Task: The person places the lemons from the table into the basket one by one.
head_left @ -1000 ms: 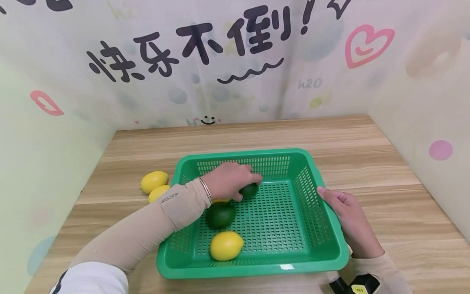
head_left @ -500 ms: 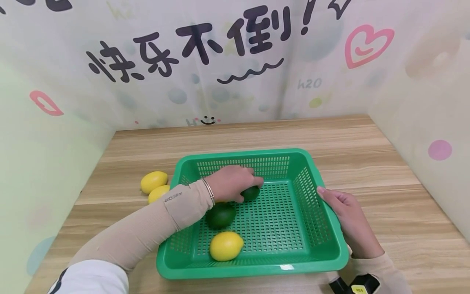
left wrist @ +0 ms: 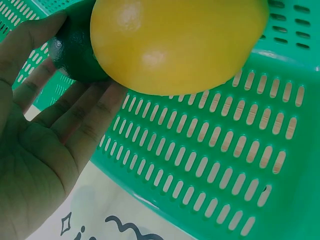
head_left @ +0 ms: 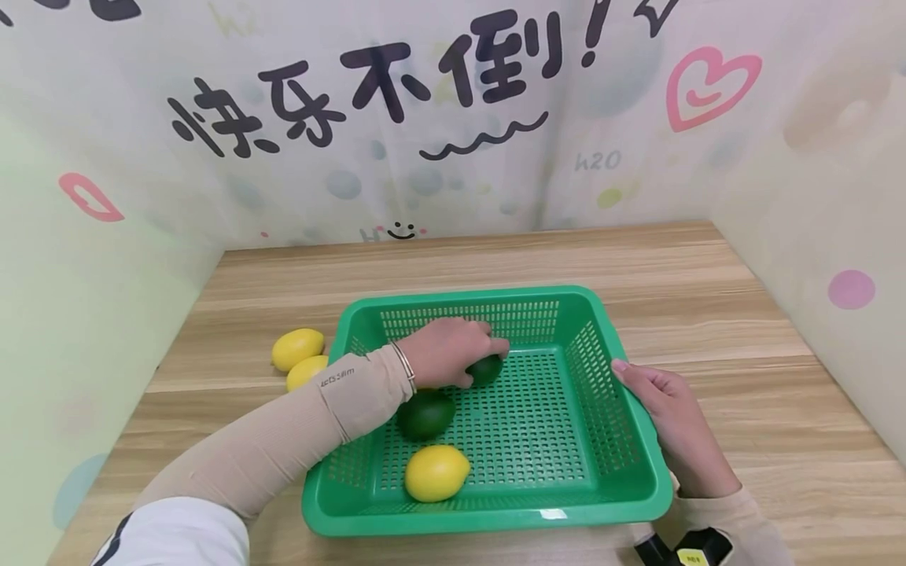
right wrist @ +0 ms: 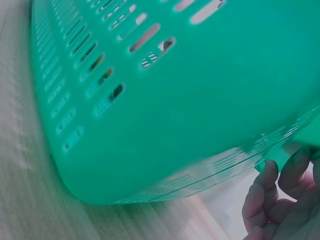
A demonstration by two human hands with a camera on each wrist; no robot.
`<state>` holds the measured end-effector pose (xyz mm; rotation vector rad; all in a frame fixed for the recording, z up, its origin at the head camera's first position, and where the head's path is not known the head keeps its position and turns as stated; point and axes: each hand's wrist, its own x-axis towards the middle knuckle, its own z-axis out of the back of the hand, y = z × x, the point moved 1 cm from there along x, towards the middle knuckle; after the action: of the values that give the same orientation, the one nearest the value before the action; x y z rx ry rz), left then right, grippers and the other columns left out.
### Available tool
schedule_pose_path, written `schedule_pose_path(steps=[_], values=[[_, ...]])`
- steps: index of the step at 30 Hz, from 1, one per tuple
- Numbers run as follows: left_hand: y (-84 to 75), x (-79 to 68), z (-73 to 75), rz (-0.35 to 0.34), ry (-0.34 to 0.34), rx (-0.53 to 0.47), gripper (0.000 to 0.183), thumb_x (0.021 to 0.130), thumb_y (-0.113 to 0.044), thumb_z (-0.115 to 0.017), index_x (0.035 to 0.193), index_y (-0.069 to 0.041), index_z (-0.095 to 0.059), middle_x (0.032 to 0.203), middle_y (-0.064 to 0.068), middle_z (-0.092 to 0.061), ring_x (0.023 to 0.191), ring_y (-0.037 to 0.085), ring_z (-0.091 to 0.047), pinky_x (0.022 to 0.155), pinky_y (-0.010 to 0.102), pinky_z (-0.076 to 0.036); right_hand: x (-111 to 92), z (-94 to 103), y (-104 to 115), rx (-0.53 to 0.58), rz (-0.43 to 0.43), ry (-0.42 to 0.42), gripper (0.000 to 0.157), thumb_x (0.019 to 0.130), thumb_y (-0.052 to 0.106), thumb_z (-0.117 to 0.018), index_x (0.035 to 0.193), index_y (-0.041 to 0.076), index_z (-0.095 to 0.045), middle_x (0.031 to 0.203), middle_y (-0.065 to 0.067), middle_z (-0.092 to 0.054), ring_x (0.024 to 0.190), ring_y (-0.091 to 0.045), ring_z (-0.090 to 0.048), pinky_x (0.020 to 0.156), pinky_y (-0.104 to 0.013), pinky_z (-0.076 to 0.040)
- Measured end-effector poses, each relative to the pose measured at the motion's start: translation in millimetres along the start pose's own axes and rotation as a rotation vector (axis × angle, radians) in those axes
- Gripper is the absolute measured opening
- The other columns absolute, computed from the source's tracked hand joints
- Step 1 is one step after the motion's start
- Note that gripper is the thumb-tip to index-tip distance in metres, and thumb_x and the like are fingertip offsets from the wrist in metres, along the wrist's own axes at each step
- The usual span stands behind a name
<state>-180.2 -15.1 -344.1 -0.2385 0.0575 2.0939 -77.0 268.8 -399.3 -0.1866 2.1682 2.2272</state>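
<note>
In the head view my left hand (head_left: 451,352) reaches into the green plastic basket (head_left: 488,520). It holds a dark green, glossy oval fruit (head_left: 485,371) low over the mesh floor. The left wrist view has thumb and fingers around that green fruit (left wrist: 75,45), with a yellow lemon (left wrist: 175,45) close to the camera. A second dark green fruit (head_left: 425,415) and a lemon (head_left: 436,473) lie in the basket's left half. A sliver of another lemon shows beneath my left wrist. At the right rim, my right hand (head_left: 672,417) grips the basket, thumb on top.
Two lemons (head_left: 297,350) sit on the wooden table (head_left: 736,314) just left of the basket; my sleeve partly covers the nearer one. A printed curtain (head_left: 481,189) closes off the back, and pale walls stand on both sides.
My left hand has shifted very slightly right with the dark green fruit. The right hand and the basket stay where they were.
</note>
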Motion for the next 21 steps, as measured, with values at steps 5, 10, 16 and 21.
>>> schedule_pose_path(steps=[5, 10, 16, 21], values=[[1.0, -1.8, -0.6, 0.012, -0.014, -0.020, 0.050, 0.084, -0.018, -0.087, 0.130, -0.018, -0.066, 0.118, 0.007, -0.067, 0.104, 0.020, -0.065, 0.085, 0.034, -0.058, 0.1, -0.9, -0.5, -0.005, 0.002, 0.003, 0.049, 0.111, 0.034, -0.047, 0.105, -0.007, -0.072, 0.085, -0.015, -0.077, 0.071, -0.029, -0.077, 0.060, -0.044, -0.061], [1.4, -3.4, 0.0, 0.023, -0.025, -0.019, 0.052, 0.085, -0.017, -0.086, 0.132, -0.017, -0.065, 0.120, 0.006, -0.067, 0.105, 0.020, -0.065, 0.084, 0.034, -0.059, 0.0, -1.8, -0.4, -0.012, 0.002, 0.004, 0.049, 0.111, 0.035, -0.047, 0.105, -0.007, -0.072, 0.086, -0.016, -0.077, 0.071, -0.029, -0.077, 0.060, -0.044, -0.061], [-1.5, -5.3, 4.9, 0.008, -0.053, 0.009, 0.050, 0.087, -0.015, -0.083, 0.134, -0.014, -0.064, 0.120, 0.006, -0.069, 0.098, 0.018, -0.066, 0.073, 0.030, -0.059, 0.0, -1.5, -0.1, -0.012, 0.016, 0.014, 0.049, 0.111, 0.033, -0.046, 0.104, -0.007, -0.072, 0.085, -0.016, -0.077, 0.070, -0.029, -0.076, 0.059, -0.044, -0.061], [-3.7, -11.4, 13.1, 0.020, -0.079, 0.035, 0.048, 0.089, -0.019, -0.082, 0.134, -0.014, -0.064, 0.115, 0.006, -0.070, 0.096, 0.019, -0.067, 0.076, 0.032, -0.059, -0.1, 0.3, -0.2, -0.003, 0.015, 0.012, 0.046, 0.111, 0.032, -0.047, 0.103, -0.004, -0.073, 0.085, -0.014, -0.077, 0.070, -0.028, -0.077, 0.060, -0.044, -0.061]])
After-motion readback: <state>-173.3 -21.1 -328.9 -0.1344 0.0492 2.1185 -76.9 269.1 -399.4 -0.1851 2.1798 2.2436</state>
